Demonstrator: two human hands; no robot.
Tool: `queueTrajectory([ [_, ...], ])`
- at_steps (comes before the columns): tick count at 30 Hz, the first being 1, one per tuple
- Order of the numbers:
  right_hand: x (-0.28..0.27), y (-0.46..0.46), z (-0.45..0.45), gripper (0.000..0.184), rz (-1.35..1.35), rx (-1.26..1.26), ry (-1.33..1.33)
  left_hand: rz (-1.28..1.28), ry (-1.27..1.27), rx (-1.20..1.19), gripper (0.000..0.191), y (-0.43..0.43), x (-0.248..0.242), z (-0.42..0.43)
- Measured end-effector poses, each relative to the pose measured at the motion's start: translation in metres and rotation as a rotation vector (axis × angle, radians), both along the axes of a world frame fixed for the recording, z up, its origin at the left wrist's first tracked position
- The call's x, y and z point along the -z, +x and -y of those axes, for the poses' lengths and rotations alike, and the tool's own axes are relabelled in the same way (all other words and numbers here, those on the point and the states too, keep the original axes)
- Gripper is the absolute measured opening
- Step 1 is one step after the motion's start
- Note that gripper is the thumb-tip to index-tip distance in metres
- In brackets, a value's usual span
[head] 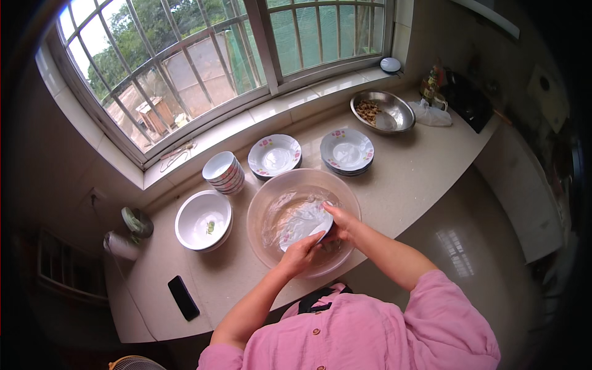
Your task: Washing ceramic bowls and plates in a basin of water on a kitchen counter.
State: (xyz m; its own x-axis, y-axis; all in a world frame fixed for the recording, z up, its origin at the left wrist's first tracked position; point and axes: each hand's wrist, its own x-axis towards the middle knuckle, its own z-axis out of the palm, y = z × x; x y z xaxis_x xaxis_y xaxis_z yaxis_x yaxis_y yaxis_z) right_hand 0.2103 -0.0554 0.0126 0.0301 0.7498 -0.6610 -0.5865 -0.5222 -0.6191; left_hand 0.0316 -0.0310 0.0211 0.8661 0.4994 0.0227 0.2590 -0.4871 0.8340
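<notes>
A large translucent pink plastic basin with water in it stands near the counter's front edge. My left hand grips the lower rim of a white floral plate inside the basin. On the plate's right rim is my right hand, its thumb on top and its fingers hidden beneath. The plate is tilted and partly in the water. Behind the basin stand two stacks of floral plates, one at the left and one at the right.
Stacked floral bowls and large white bowls stand left of the basin. A black phone lies at the front left. A steel bowl with brown food pieces and a plastic bag stand at the back right, below a barred window.
</notes>
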Motion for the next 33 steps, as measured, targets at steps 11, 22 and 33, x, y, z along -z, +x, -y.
queueTrajectory([
  [11, 0.082, -0.003, -0.030, 0.028, 0.259, 0.277, -0.116, -0.784, 0.165, 0.075, 0.071, 0.006, 0.048, -0.057],
  [22, 0.053, -0.011, -0.018, 0.030, 0.305, 0.272, -0.083, -0.633, 0.450, -0.272, 0.066, 0.023, 0.094, -0.096],
  [33, 0.031, -0.013, -0.009, 0.030, 0.589, 0.372, 0.445, -0.091, -0.046, -0.712, 0.022, 0.032, 0.098, -0.113],
])
